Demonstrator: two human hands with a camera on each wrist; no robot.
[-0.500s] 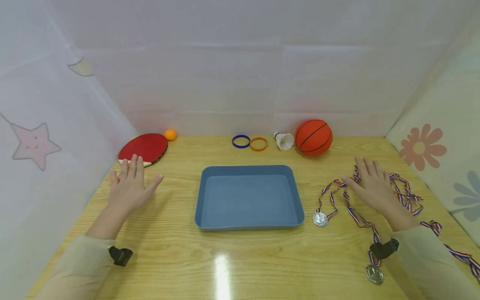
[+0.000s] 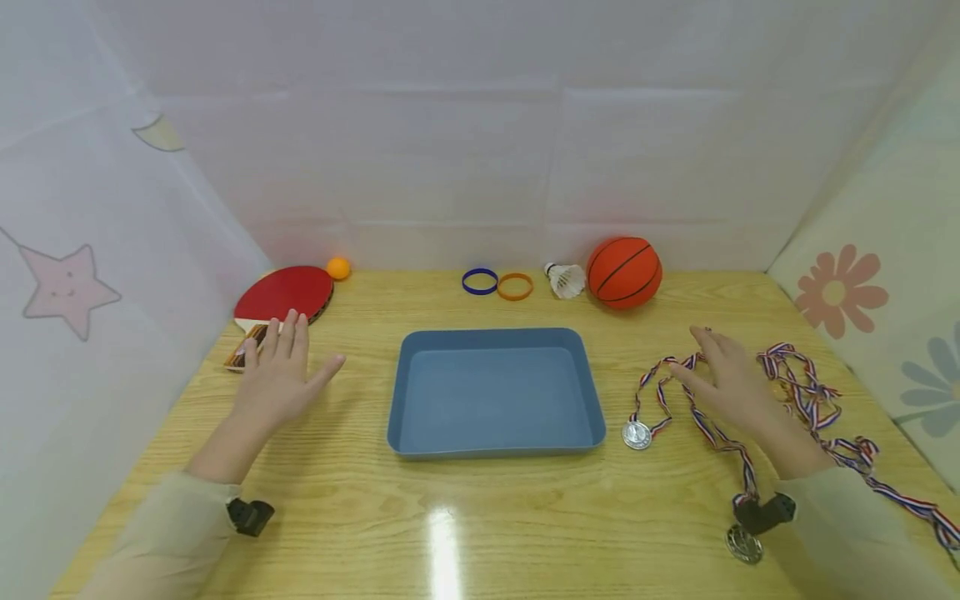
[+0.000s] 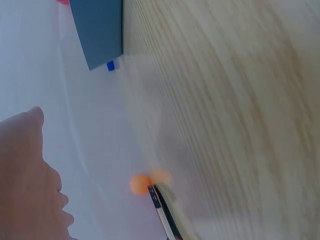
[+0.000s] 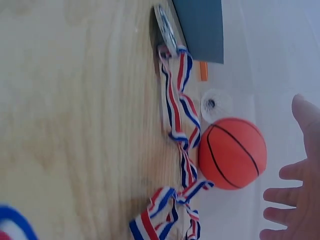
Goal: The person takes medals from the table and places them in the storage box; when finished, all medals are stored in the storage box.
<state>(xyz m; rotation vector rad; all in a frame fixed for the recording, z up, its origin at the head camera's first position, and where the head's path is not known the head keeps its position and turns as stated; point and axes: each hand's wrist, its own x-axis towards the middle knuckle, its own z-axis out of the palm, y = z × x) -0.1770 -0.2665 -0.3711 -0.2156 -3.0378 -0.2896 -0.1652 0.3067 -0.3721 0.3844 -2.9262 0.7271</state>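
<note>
My left hand [image 2: 276, 387] hovers above the table at the left with fingers spread, holding nothing. It is nearest to the red table tennis paddle [image 2: 285, 296], whose handle it partly covers in the head view. On the other side my right hand [image 2: 731, 383] is held above striped medal ribbons [image 2: 720, 437], fingers extended and nothing held. A silver medal [image 2: 637, 435] lies left of that hand, and another medal [image 2: 744, 543] lies below its wrist. Between the hands sits a blue-grey tray [image 2: 495, 450] with nothing in it.
Along the back wall are an orange table tennis ball [image 2: 338, 267], a blue wristband [image 2: 480, 282], an orange wristband [image 2: 515, 287], a shuttlecock [image 2: 566, 281] and a small basketball [image 2: 625, 272]. More ribbons [image 2: 806, 387] lie tangled at the right. Cloth walls border the wooden table [image 2: 337, 517].
My left hand has moved slightly right, uncovering part of the paddle's handle. My right hand has shifted a little left, showing more of the tangled ribbons.
</note>
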